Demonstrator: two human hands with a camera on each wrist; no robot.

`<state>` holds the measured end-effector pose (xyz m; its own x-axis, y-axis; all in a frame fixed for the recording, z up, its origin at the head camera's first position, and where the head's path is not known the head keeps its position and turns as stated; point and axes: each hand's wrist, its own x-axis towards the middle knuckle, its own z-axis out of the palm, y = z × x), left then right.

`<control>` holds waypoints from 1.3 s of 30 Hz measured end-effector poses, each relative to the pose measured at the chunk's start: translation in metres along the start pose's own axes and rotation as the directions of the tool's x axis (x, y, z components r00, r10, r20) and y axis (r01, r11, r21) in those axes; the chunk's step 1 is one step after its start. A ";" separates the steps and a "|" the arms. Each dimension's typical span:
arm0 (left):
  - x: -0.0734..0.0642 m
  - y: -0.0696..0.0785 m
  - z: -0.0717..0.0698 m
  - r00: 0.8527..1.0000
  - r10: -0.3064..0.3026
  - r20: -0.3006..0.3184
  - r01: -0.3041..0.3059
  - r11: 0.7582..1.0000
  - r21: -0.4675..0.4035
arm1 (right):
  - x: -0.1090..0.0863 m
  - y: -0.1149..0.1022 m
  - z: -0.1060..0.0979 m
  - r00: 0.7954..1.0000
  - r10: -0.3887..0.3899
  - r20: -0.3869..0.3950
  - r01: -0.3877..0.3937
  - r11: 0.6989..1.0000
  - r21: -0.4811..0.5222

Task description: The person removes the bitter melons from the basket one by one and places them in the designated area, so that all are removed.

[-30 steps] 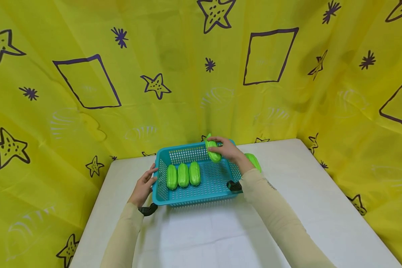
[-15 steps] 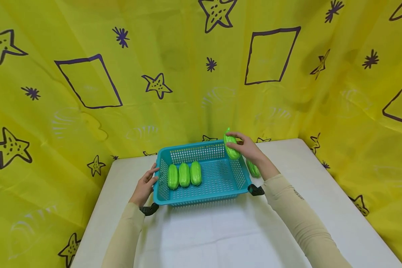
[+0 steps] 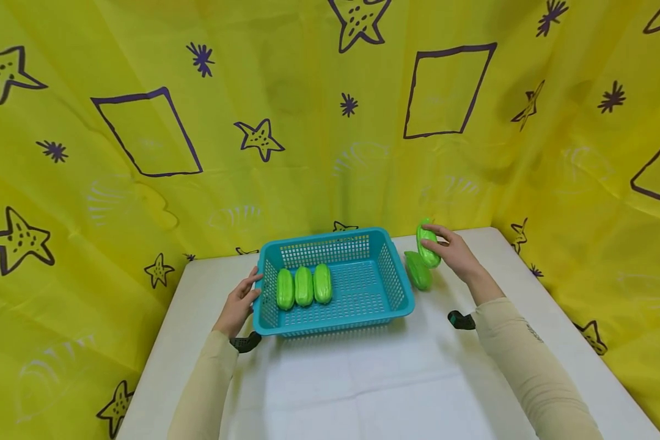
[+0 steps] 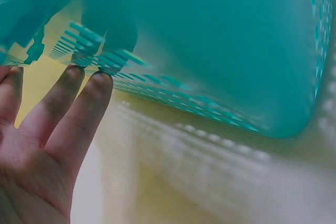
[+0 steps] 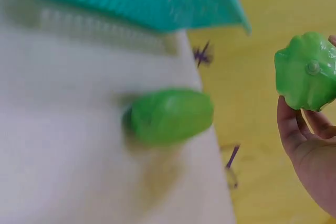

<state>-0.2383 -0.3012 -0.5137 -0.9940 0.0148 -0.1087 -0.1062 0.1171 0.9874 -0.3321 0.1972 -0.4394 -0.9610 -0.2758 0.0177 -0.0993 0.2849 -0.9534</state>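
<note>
The vegetable [image 3: 426,245] in my right hand [image 3: 455,253] is bright green, and so are the other vegetables [image 3: 304,286]. The basket [image 3: 357,283] is teal, patterned with a grid of holes. My sleeves [image 3: 536,373] are beige, the right one with a small dark print [image 3: 534,332]; the table [image 3: 363,379] is white. The curtain [image 3: 308,195] is yellow with dark purple starfish [image 3: 260,139], bursts [image 3: 200,59] and four-sided outlines [image 3: 148,134] (plus faint, pale motifs [image 3: 360,157]).

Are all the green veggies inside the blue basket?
No, the right hand holds one veggie outside the basket, and another veggie lies on the table.
</note>
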 end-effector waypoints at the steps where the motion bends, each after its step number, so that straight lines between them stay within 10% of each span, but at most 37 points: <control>1: -0.002 0.003 0.000 1.000 -0.004 0.004 0.004 1.000 -0.003 | 0.000 0.006 -0.005 1.000 0.009 -0.005 -0.009 1.000 -0.006; 14: 0.003 -0.001 -0.003 1.000 -0.009 0.001 0.009 1.000 0.012 | 0.012 0.084 -0.033 0.998 0.059 -0.008 -0.059 0.986 -0.156; 26: 0.006 -0.015 -0.005 0.995 0.098 0.022 -0.098 0.995 -0.010 | 0.017 0.101 -0.032 0.998 0.059 0.025 -0.051 0.965 -0.259; 39: 0.004 -0.009 -0.004 0.997 0.071 0.024 -0.071 0.997 -0.009 | 0.020 0.110 -0.023 0.990 0.129 0.050 -0.106 0.938 -0.332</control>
<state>-0.2411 -0.3065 -0.5228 -0.9981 0.0466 -0.0412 -0.0360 0.1068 0.9936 -0.3679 0.2447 -0.5372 -0.9519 -0.2819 -0.1203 -0.0772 0.6005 -0.7959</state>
